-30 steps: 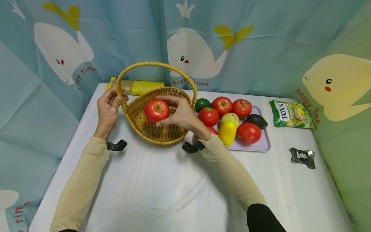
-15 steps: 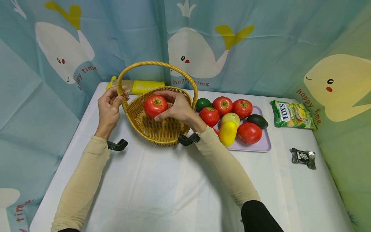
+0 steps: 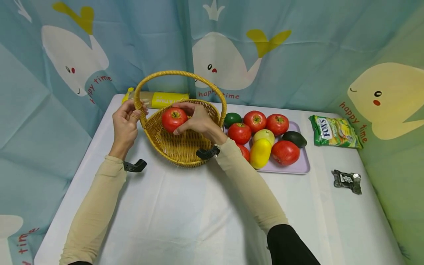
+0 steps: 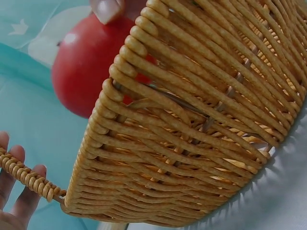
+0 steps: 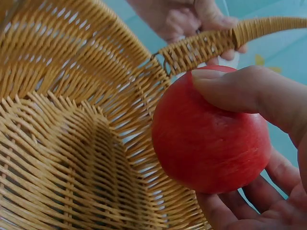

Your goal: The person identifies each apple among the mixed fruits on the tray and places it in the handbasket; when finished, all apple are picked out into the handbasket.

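Observation:
A yellow wicker basket (image 3: 182,152) with a tall arched handle (image 3: 180,73) stands on the white-covered table. My left hand (image 3: 124,123) grips the left foot of that handle between thumb and fingers. Over the basket's opening, my right hand (image 3: 200,119) holds a red apple (image 3: 173,119), its thumb on the near side. The right wrist view shows the apple (image 5: 211,139) pinched between thumb and fingers, with woven wall beneath and beside it. From the left wrist, the apple (image 4: 84,69) appears beyond the basket's rim and is partly hidden by the weave.
A lilac tray (image 3: 299,167) with several red fruits, a yellow mango (image 3: 260,152) and dark green avocados (image 3: 294,139) lies right of the basket. A yellow packet (image 3: 169,98) lies behind it. A green candy bag (image 3: 336,131) and small black packet (image 3: 347,181) are far right.
My right hand has moved left and slightly away from me with the apple, further over the left part of the basket. My left hand stays on the handle.

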`<state>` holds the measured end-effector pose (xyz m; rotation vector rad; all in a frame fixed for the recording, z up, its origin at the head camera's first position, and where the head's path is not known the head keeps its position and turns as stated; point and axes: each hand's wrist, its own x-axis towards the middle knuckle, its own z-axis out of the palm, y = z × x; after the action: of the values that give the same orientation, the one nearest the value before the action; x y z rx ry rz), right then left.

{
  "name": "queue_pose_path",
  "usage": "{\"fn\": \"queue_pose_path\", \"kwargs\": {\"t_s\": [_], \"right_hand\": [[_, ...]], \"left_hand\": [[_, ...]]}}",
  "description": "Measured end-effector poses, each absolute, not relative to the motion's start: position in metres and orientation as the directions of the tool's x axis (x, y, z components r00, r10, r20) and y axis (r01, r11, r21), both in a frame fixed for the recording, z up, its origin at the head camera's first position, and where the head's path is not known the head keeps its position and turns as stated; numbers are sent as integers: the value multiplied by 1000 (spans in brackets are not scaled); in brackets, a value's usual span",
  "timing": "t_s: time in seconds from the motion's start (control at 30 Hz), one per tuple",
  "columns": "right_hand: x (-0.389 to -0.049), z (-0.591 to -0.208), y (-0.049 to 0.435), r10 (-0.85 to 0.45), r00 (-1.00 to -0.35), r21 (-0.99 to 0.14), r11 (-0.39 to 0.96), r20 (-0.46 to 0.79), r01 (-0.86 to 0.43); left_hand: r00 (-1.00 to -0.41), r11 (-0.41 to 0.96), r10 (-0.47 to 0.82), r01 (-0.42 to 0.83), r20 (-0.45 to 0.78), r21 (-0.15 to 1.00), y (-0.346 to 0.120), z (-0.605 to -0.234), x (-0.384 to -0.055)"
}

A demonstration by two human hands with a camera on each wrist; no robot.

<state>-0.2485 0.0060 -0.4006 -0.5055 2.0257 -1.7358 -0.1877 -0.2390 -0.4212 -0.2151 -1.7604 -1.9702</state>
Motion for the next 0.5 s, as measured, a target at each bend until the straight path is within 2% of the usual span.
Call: {"fn": "queue_pose_path", "kwargs": {"t_s": [0.13,0.27,0.37,0.5], "right_hand": [[-253,-407,3,-536,-837,-989,139,-112,43],[-257,-409,0,-537,-832,-987,149,-136,65],[-259,-408,-2,-543,-826,-983,172,-151,66],[-260,-405,-6,-548,-817,-973,223,-181,66]], "left_hand": [[-872,-91,-252,453,419,887,-238,-421,-188],[-868,-63,-243,461,434,885,-238,-421,-188],[-863,-21,-240,461,443,887,-239,-421,-188],[-866,-50,-245,460,436,886,-239,-421,-189]]}}
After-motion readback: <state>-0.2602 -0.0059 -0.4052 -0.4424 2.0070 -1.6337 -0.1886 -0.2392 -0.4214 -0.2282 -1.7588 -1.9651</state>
